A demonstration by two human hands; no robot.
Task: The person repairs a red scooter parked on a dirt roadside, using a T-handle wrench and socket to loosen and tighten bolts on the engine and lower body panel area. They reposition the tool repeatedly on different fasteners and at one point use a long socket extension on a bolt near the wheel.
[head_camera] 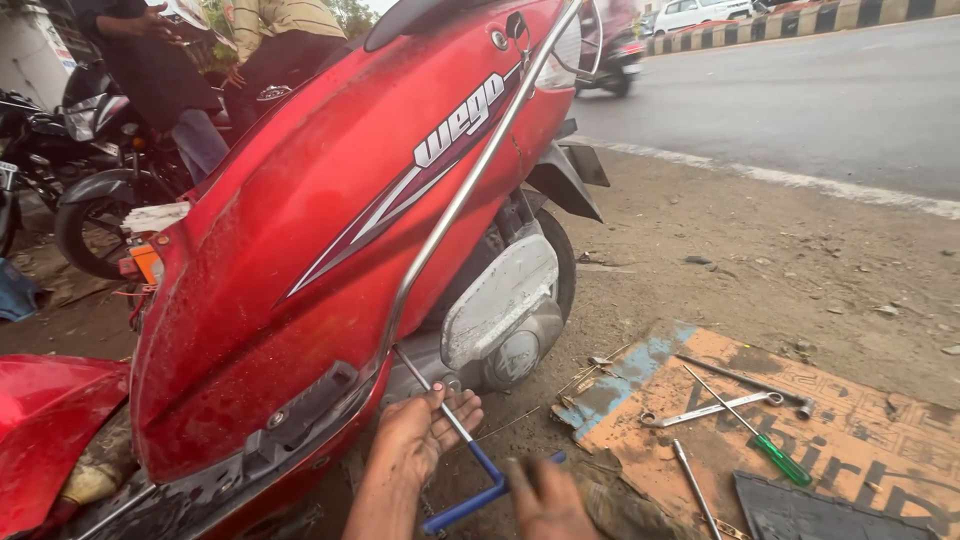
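Note:
A red scooter (330, 250) leans over in front of me, its side panel and chrome guard rail (470, 180) facing up. My left hand (425, 435) reaches under the lower edge of the panel, fingers resting on the thin metal shaft of a blue-handled T-wrench (478, 470). The shaft runs up toward the silver engine cover (505, 300). My right hand (545, 500), blurred at the bottom edge, grips the blue handle of the same tool.
A piece of cardboard (860, 420) on the dirt holds a green-handled screwdriver (770, 450), a spanner (705, 410) and other rods. Two people stand by parked motorbikes (90, 190) at back left. A road with traffic (800, 90) runs behind.

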